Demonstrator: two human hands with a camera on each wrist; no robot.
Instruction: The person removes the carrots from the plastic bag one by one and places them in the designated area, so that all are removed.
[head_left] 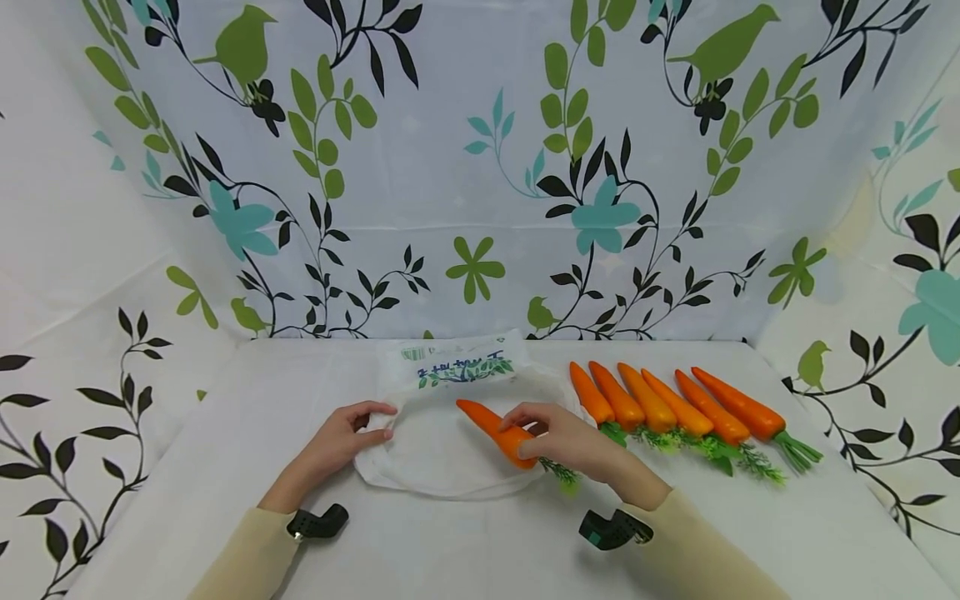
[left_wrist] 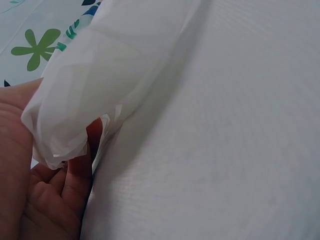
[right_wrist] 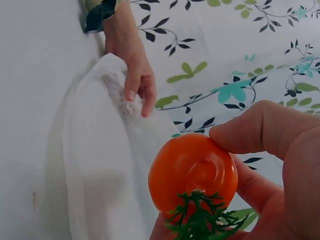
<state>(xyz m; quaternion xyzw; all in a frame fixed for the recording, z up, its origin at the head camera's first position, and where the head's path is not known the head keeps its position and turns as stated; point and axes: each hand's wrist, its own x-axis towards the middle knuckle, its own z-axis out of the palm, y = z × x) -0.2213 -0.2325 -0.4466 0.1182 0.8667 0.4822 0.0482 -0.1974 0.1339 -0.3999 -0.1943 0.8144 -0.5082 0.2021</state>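
Observation:
A white plastic bag with blue and green print lies on the table, its mouth toward me. My left hand pinches the bag's left edge; in the left wrist view the thin plastic bunches between thumb and fingers. My right hand grips an orange carrot near its thick end, over the bag, its tip pointing to the far left. The right wrist view shows the carrot's round end and green leaves facing the camera. I cannot tell whether the tip touches the bag.
To the right of the bag lies a row of several more carrots, tips pointing away, green tops toward me. Patterned cloth with birds and leaves hangs behind the white table. Both wrists wear dark bands.

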